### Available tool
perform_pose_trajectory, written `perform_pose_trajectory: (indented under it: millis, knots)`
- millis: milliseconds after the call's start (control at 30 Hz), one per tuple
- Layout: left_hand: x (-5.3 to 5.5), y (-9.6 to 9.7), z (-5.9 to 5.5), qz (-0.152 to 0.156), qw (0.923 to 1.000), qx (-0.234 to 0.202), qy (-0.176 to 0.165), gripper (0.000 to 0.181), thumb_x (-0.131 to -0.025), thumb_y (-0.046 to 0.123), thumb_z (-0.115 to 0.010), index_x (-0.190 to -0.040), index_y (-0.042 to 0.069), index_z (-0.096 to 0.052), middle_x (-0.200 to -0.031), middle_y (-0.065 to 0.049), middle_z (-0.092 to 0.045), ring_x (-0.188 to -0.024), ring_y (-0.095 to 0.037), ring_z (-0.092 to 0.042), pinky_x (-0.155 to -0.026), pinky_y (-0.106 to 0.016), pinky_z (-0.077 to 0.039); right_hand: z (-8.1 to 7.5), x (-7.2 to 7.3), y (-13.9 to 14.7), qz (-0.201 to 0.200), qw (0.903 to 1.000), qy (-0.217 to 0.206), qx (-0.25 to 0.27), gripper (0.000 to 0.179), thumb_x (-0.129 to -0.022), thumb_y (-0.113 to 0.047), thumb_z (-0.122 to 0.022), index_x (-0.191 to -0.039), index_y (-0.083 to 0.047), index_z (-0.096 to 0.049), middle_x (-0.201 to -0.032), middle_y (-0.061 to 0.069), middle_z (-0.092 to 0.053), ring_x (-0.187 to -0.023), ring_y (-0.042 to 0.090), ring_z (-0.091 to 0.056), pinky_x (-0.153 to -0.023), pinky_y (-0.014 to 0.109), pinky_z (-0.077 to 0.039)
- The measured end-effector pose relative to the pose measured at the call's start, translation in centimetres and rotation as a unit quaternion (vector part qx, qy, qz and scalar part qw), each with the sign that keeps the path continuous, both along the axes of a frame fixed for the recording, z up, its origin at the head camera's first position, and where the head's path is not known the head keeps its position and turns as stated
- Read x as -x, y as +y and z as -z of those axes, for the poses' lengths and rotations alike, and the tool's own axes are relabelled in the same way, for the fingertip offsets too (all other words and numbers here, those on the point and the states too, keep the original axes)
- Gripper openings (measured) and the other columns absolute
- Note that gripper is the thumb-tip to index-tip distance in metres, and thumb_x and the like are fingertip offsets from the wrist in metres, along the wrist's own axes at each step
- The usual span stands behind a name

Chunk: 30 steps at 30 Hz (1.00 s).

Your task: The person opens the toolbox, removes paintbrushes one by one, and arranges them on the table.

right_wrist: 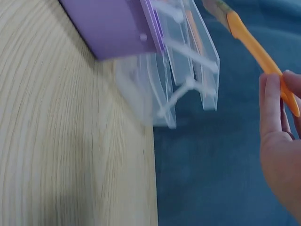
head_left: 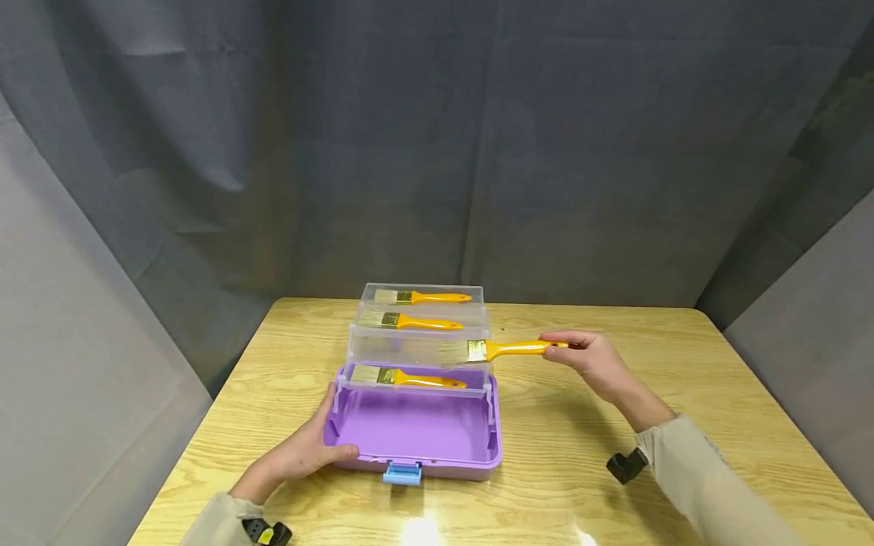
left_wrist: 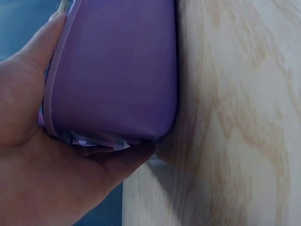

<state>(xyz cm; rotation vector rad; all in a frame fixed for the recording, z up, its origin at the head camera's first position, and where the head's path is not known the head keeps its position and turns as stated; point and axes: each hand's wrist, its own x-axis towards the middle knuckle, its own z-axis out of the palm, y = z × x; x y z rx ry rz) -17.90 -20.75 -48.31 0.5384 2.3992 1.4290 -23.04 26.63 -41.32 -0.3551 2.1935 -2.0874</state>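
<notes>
A purple toolbox (head_left: 416, 425) with a blue latch (head_left: 402, 474) stands opened on the table, its clear tiered trays (head_left: 419, 350) raised at the back. My left hand (head_left: 303, 449) grips the box's left end, thumb at the front rim and fingers along the side; in the left wrist view the hand (left_wrist: 51, 155) spans the purple wall (left_wrist: 115, 66). The right hand (head_left: 592, 364) pinches a flat paintbrush (head_left: 515, 348) by its yellow handle end. Its bristles point left, over the right part of the trays. In the right wrist view, fingers (right_wrist: 270, 106) hold the orange-looking handle (right_wrist: 256, 49).
Three similar brushes lie in the trays: a top brush (head_left: 437, 297), a middle brush (head_left: 426, 324) and a lowest brush (head_left: 426, 381). White hinge arms (right_wrist: 193, 56) join the trays to the box. Behind the wooden table (head_left: 614, 470) hangs a dark grey curtain (head_left: 382, 152).
</notes>
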Motion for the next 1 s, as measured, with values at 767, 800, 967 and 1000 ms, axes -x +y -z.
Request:
perform_pose_trajectory:
  millis: [767, 800, 967, 1000]
  knots:
    - [0.1, -0.1, 0.0, -0.005, 0.9998, 0.015, -0.014, 0.116, -0.082, 0.023, -0.074, -0.147, 0.007, 0.022, -0.153, -0.023, 0.017, -0.139, -0.040, 0.007, -0.110, -0.054, -0.001, 4.7, 0.8, 10.2, 0.043, 0.9784, -0.127, 0.157, 0.027, -0.092, 0.006, -0.055, -0.099, -0.013, -0.074, -0.106, 0.001, -0.061, -0.096, 0.014, -0.066, -0.088, 0.027, -0.049]
    - [0.1, -0.1, 0.1, -0.005, 0.9998, 0.016, -0.015, 0.117, -0.082, 0.023, -0.074, -0.147, 0.007, 0.022, -0.153, -0.023, 0.017, -0.139, -0.040, 0.007, -0.110, -0.054, 0.000, 5.0, 0.9, 10.2, 0.048, 0.9783, -0.132, 0.153, 0.027, -0.092, 0.005, -0.055, -0.098, -0.014, -0.074, -0.106, 0.001, -0.061, -0.096, 0.014, -0.066, -0.089, 0.027, -0.049]
    - [0.2, -0.1, 0.2, -0.003, 0.9998, 0.014, -0.011, 0.118, -0.082, 0.023, -0.075, -0.147, 0.007, 0.021, -0.154, -0.022, 0.016, -0.140, -0.040, 0.005, -0.110, -0.055, -0.001, 6.4, 1.3, 10.3, 0.061, 0.9762, -0.142, 0.152, 0.029, -0.092, 0.006, -0.055, -0.097, -0.015, -0.074, -0.104, 0.000, -0.063, -0.094, 0.014, -0.066, -0.091, 0.029, -0.047]
    - [0.2, -0.1, 0.2, -0.002, 0.9998, 0.014, -0.010, 0.118, -0.081, 0.023, -0.075, -0.147, 0.008, 0.022, -0.154, -0.021, 0.016, -0.140, -0.040, 0.005, -0.110, -0.055, -0.001, 6.6, 1.4, 10.3, 0.064, 0.9761, -0.143, 0.150, 0.029, -0.092, 0.006, -0.055, -0.096, -0.015, -0.074, -0.104, -0.001, -0.064, -0.094, 0.014, -0.067, -0.091, 0.030, -0.047]
